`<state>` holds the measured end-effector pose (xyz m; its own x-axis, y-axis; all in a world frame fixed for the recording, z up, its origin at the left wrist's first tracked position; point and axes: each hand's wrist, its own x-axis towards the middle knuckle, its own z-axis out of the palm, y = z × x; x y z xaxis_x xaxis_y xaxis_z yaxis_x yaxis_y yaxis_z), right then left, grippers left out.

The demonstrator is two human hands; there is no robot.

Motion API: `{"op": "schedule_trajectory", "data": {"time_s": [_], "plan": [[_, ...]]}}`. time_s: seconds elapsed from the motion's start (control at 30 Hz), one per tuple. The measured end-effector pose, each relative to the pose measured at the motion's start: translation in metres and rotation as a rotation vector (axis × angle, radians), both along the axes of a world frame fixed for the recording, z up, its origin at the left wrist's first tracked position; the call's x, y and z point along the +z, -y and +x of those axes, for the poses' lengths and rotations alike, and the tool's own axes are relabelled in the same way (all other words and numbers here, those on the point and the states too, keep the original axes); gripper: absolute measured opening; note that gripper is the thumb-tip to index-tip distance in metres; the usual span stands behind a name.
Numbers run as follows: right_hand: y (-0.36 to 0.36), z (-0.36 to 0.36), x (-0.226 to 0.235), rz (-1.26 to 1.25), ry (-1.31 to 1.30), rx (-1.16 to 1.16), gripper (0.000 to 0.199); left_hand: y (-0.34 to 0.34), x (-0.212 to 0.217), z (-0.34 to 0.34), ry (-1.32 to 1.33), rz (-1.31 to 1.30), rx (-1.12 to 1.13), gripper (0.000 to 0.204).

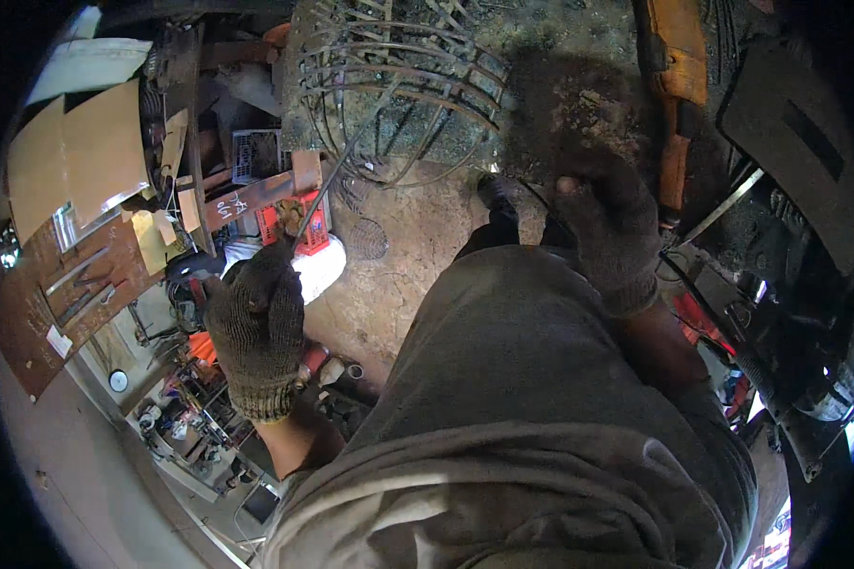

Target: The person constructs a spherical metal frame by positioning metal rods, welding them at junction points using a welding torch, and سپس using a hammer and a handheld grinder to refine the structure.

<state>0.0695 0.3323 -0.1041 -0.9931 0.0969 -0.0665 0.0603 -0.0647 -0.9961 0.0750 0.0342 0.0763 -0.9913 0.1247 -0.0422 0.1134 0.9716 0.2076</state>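
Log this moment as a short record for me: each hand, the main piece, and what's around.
left hand: dark knit glove, fingers curled around the lower end of a long thin metal rod
right hand: dark knit glove, fingers bent; grip unclear
main piece: open cage of curved, thin metal bars, ahead of the person; rod reaches up to it
right side: long, worn orange object, beyond the right hand
left side: bright red plastic crate, just past the left hand
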Motion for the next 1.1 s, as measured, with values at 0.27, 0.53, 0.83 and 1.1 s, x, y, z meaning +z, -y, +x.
{"op": "schedule_trajectory", "data": {"time_s": [0.27, 0.53, 0.83, 1.1], "plan": [[-0.025, 0.017, 0.027, 0.144, 0.007, -0.032, 0.015, 0.008, 0.002, 0.004, 0.026, -0.002, -0.005, 0.026], [-0.037, 0.067, 0.025, 0.175, -0.032, -0.248, 0.026, 0.011, 0.003, -0.002, -0.002, -0.135, -0.088, 0.03], [-0.069, 0.14, 0.01, 0.421, -0.047, -1.237, 0.052, 0.054, -0.025, -0.011, -0.061, 0.022, -0.22, 0.036], [-0.133, 0.179, -0.033, 0.592, 0.158, -1.651, 0.065, 0.033, -0.027, -0.015, -0.048, -0.074, -0.343, 0.044]]}}
